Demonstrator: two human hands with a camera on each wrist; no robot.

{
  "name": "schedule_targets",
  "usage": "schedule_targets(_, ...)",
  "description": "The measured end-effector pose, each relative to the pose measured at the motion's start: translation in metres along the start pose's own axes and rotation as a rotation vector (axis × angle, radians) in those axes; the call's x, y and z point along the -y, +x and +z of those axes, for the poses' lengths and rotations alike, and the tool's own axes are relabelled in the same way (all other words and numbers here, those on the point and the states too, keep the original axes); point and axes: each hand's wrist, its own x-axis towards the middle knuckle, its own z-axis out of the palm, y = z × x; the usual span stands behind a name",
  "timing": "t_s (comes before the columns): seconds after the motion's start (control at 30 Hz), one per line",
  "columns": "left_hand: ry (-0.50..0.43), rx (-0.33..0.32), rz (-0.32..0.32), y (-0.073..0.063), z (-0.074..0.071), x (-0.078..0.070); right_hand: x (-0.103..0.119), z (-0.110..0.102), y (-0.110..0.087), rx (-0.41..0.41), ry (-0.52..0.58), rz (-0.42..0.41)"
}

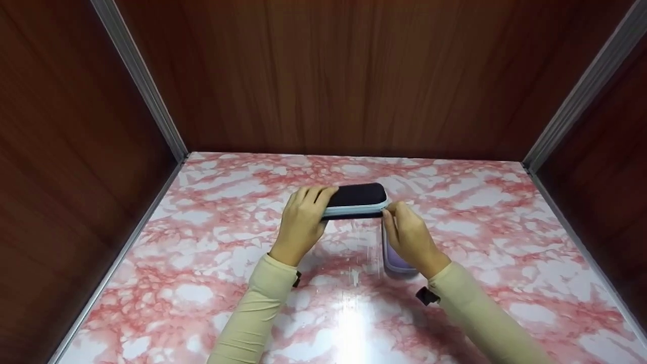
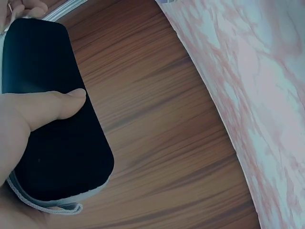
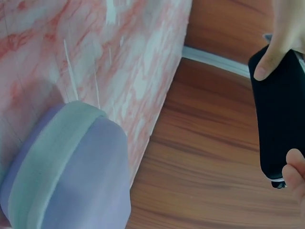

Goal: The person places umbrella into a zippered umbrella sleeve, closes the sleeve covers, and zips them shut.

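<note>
A black zippered pencil case (image 1: pixel 360 195) with a pale blue zip band (image 1: pixel 354 210) is held level above the table. My left hand (image 1: pixel 302 216) grips its left end, the thumb (image 2: pixel 57 106) lying across the black underside in the left wrist view. At the other end, my right hand (image 1: pixel 410 233) pinches the corner where the zip band ends. Its fingertips (image 3: pixel 294 164) show at that corner in the right wrist view; the zip pull is hidden by them. Below the right hand lies a purple case (image 3: pixel 90 176) with a pale band, partly covered in the head view.
The table (image 1: pixel 202 283) has a red and white marbled top. Brown wood-grain panels (image 1: pixel 323 76) stand at the back and both sides, joined by metal corner strips (image 1: pixel 146 86). A bright reflection lies on the tabletop near the front.
</note>
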Motion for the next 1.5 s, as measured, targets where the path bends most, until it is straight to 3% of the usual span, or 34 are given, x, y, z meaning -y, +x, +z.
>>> schedule_targets(0.43,-0.07,0.034,-0.014,-0.001,-0.002,0.002,-0.002,0.002,-0.001,-0.006,0.121,0.095)
schedule_targets(0.6,-0.068,0.041,-0.03,-0.002,-0.002,0.002,-0.003,0.003,0.0,0.01,0.096,0.066)
schedule_targets(0.83,0.018,0.042,-0.031,-0.002,0.001,-0.002,-0.005,0.003,-0.002,0.025,0.087,0.06)
schedule_targets(1.0,0.0,0.045,-0.032,0.0,0.0,-0.002,-0.002,0.003,-0.001,0.002,0.114,0.058)
schedule_targets(1.37,-0.057,0.055,-0.035,0.001,-0.003,0.0,0.002,0.003,0.003,-0.043,0.269,0.204)
schedule_targets(1.5,-0.092,0.066,-0.054,-0.001,-0.004,0.002,0.004,-0.001,0.009,-0.029,0.297,0.189)
